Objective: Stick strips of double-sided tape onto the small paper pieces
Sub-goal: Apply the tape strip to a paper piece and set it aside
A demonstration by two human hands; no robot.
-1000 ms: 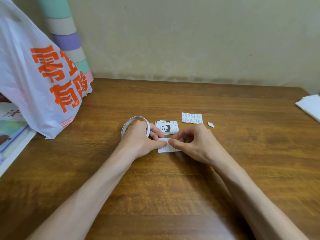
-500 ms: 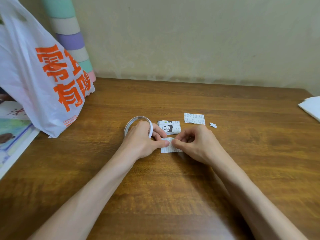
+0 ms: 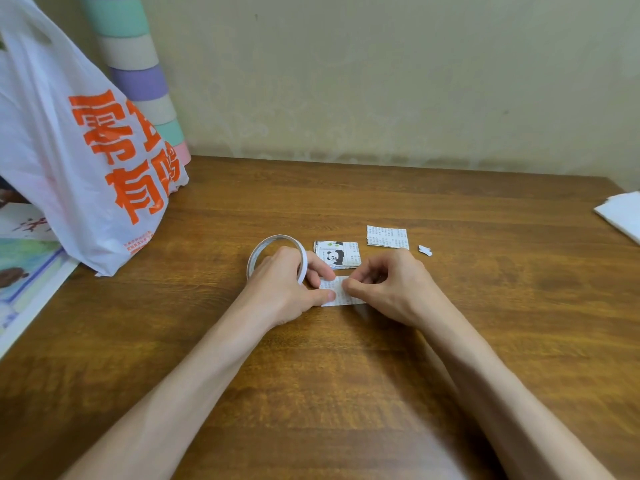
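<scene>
Hands: two, bare; the left hand (image 3: pixel 285 285) and the right hand (image 3: pixel 391 289) are seen in the head view, set close together at the middle of the table (image 3: pixel 346 393).
Left hand: its fingers are curled round the tape roll (image 3: pixel 277 237), and its thumb is pressed on the left end of the paper piece (image 3: pixel 348 299).
Right hand: its fingers are curled, with thumb and forefinger tips pinched on the paper piece's upper edge; whether a strip is held between them cannot be told.
Tape roll: one, a thin white ring, held on edge just left of the panda stack (image 3: pixel 337 254).
Paper piece: one, a white rectangle printed with fine text, laid flat and partly covered by both hands.
Panda stack: one small pile of printed slips, topped by a black-and-white panda, just beyond the hands.
Loose slip (image 3: pixel 388 236): one, text-printed, ragged-edged, right of the stack.
Scrap (image 3: pixel 425 250): one tiny white shred, near the slip.
Table: one, brown wood, grained and glossy.
Bag (image 3: pixel 86 150): one, thin white plastic with orange characters, at far left.
Banded cylinder (image 3: pixel 138 64): one, in pastel bands, behind the bag.
</scene>
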